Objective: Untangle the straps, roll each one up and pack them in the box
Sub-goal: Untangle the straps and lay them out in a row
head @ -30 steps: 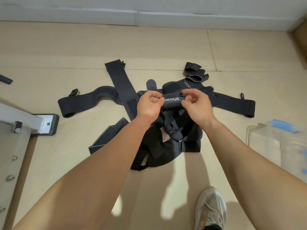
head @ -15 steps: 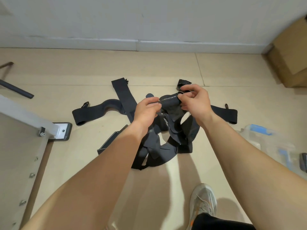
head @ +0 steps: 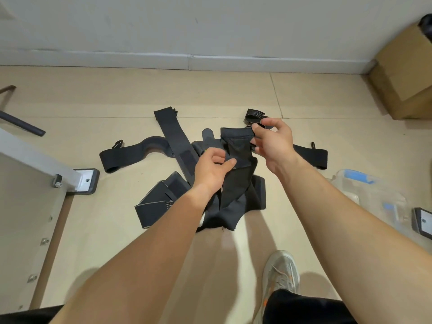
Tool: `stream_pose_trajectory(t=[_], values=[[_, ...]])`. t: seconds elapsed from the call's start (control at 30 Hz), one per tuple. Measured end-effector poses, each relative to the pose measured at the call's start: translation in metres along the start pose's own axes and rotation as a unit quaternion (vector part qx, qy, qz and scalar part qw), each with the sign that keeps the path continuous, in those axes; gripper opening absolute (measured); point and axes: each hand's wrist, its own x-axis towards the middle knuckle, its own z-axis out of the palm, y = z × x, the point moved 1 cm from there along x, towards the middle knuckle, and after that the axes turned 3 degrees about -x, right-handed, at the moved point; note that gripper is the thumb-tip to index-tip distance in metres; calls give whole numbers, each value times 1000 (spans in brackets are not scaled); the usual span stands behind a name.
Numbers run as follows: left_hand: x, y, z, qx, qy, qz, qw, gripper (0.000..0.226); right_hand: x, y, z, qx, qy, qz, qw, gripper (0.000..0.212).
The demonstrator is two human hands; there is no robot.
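Observation:
A tangle of black straps (head: 177, 148) lies on the beige floor in the middle of the view. One wide black strap (head: 236, 146) is lifted above the heap and hangs down toward it. My right hand (head: 273, 141) pinches its upper end between thumb and fingers. My left hand (head: 212, 169) pinches the same strap lower down, on its left edge. A folded strap (head: 159, 199) lies at the heap's lower left, and another long strap (head: 311, 153) runs off to the right behind my right wrist. The clear plastic box (head: 371, 195) with blue clips stands at the right.
A metal frame leg with a black foot plate (head: 84, 181) stands at the left, a dark bar (head: 21, 123) beyond it. A cardboard box (head: 404, 76) sits in the far right corner by the wall. My shoe (head: 280, 274) is at the bottom, and a black device (head: 423, 222) at the right edge.
My right hand has lifted the strap's end up and to the right, so the strap now hangs longer. My left hand has slid lower along it. The view has tilted up slightly.

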Motion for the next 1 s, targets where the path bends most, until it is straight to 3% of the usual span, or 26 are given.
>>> stream_pose_trajectory(t=[0.13,0.33,0.4,0.53,0.7,0.8,0.9,1.0], values=[[9,0,-4,64,-16,28,997,16,8,-2,-8,19,32,32,999,22],[14,-14,-15,-27,-70,-49,996,13,15,2,-17,40,84,85,992,21],[14,-27,-25,-31,-42,-77,996,13,21,0,-24,38,114,82,989,23],[12,-45,-36,78,39,-92,992,11,26,2,-38,-39,108,48,992,19],[8,-39,-45,204,104,-77,970,12,17,6,-28,-52,76,34,995,14],[2,-35,-44,265,69,-65,959,18,8,4,-22,-70,16,41,997,18],[-4,-29,-37,232,17,-41,972,22,-7,3,-13,-59,-61,46,995,20],[-16,-8,-29,162,0,58,985,68,-19,1,-4,-91,-114,34,989,23]])
